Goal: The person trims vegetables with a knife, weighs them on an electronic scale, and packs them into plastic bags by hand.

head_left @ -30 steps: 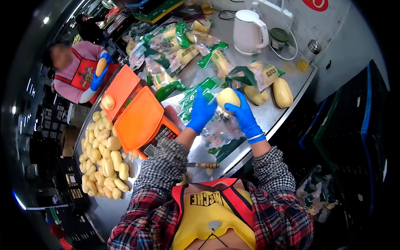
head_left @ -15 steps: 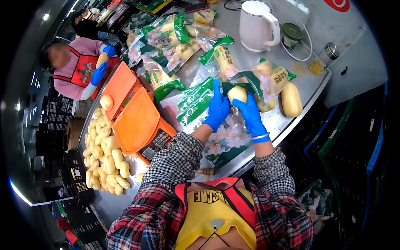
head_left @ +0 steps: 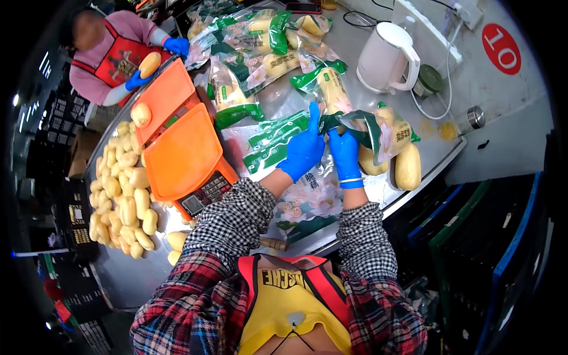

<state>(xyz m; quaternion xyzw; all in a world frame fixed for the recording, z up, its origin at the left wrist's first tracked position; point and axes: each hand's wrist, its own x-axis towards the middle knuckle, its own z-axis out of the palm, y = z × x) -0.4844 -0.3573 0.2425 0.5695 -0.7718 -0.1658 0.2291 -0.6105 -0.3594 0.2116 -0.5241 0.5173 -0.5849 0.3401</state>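
Note:
Both of my blue-gloved hands are at the mouth of a printed plastic bag (head_left: 370, 131) with lotus root pieces inside. My left hand (head_left: 303, 151) pinches the bag's dark green edge, its index finger pointing up. Closed on the near side of the same opening is my right hand (head_left: 345, 155). A bare lotus root piece (head_left: 407, 167) lies to the right of the bag, and another (head_left: 371, 161) shows just beneath it. Under my hands are flat printed bags (head_left: 310, 195) with green bands and pink flowers.
Filled lotus root bags (head_left: 260, 41) cover the table's far side. An orange scale (head_left: 180, 154) stands left, beside a heap of lotus roots (head_left: 124, 189). A white kettle (head_left: 384, 59) is back right. Across the table, a co-worker's gloved hand (head_left: 139, 80) holds a lotus root.
The lotus root piece that my right hand held at the bag's mouth is out of sight. My right hand has shifted up onto the bag edge. The camera view has turned slightly.

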